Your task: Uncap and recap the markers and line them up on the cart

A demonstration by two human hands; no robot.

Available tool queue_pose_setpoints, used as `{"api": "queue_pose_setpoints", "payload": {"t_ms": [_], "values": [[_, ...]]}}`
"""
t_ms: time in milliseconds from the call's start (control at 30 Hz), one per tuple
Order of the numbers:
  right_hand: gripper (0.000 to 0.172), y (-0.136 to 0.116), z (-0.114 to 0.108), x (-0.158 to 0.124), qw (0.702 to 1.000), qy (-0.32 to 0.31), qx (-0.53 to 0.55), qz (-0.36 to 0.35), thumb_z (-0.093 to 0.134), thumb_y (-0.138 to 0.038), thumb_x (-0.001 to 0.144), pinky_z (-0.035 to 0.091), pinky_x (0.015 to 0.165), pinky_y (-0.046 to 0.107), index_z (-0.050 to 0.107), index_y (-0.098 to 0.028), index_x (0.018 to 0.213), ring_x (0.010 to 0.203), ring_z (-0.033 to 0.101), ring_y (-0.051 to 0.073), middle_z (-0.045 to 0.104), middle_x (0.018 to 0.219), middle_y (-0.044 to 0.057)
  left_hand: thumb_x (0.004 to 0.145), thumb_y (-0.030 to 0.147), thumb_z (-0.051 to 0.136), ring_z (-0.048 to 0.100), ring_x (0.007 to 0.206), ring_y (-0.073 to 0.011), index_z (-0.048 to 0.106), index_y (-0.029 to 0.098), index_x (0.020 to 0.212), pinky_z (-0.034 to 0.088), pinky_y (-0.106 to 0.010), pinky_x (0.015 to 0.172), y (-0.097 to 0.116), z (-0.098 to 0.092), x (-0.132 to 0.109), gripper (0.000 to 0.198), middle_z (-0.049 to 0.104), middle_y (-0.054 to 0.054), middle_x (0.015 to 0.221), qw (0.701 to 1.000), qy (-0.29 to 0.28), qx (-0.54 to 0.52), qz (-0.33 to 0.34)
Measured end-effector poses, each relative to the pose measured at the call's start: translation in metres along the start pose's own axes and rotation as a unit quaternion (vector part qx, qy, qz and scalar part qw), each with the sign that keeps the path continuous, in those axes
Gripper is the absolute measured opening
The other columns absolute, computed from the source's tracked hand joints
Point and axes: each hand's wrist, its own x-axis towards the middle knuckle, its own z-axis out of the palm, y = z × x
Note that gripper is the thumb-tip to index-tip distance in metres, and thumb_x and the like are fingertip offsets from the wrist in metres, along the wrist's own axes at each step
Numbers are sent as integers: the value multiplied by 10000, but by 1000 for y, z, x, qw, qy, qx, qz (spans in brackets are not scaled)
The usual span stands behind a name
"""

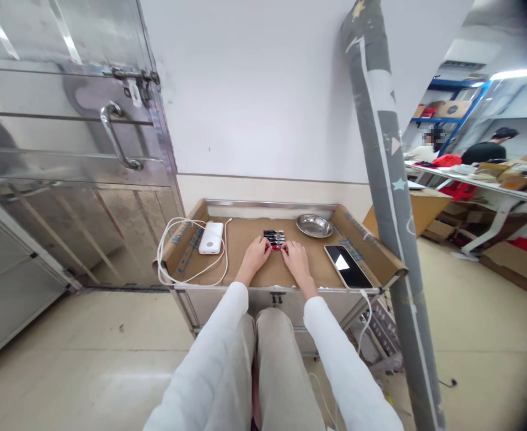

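Several small black-and-silver stick-like items [273,233] lie side by side in a short stack of rows on the cardboard-covered cart top [245,227]. At the near side of the row is a small red stick-like item [276,246], too small to name. My left hand [257,255] is closed, its fingertips at the left end of the red item. From the other side my right hand [296,260] is closed, with its fingertips at the right end. The fingers partly hide both ends of the row.
A white power bank [211,238] with a looped white cable [169,272] lies left. To the right are a round metal dish [314,226] and a phone [348,267] on a cable. A tall grey roll [382,149] leans beside the cart. Two people sit at a far table.
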Motion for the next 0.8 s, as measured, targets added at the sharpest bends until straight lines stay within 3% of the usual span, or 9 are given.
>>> {"api": "queue_pose_setpoints", "payload": {"t_ms": [233,400,600,800], "values": [[189,6,4,5,998,36,-39,42,360,-131,886,352,759,312,543,-153,922,835,549,207,625,877,108,864,105,375,551,824,-204,493,147,868,442,-311,745,-7,5,3,125,556,-106,872,977,77,170,-98],[191,15,7,10,995,28,-76,59,370,-124,869,354,744,325,556,-149,900,831,539,218,610,898,135,795,38,377,546,857,-229,505,120,866,429,-337,772,-15,9,9,168,564,-135,885,969,106,185,-125],[162,16,11,12,995,29,-93,37,406,-177,880,352,743,314,568,-167,879,839,535,205,599,892,109,797,32,364,541,938,-265,529,88,910,414,-369,821,-21,10,22,208,565,-174,946,967,71,182,-163],[181,14,11,13,995,19,-90,31,387,-194,897,347,735,310,564,-171,869,835,537,202,596,881,94,811,40,365,549,932,-262,536,95,921,427,-360,805,-30,14,32,211,577,-169,949,964,54,210,-151]]}}
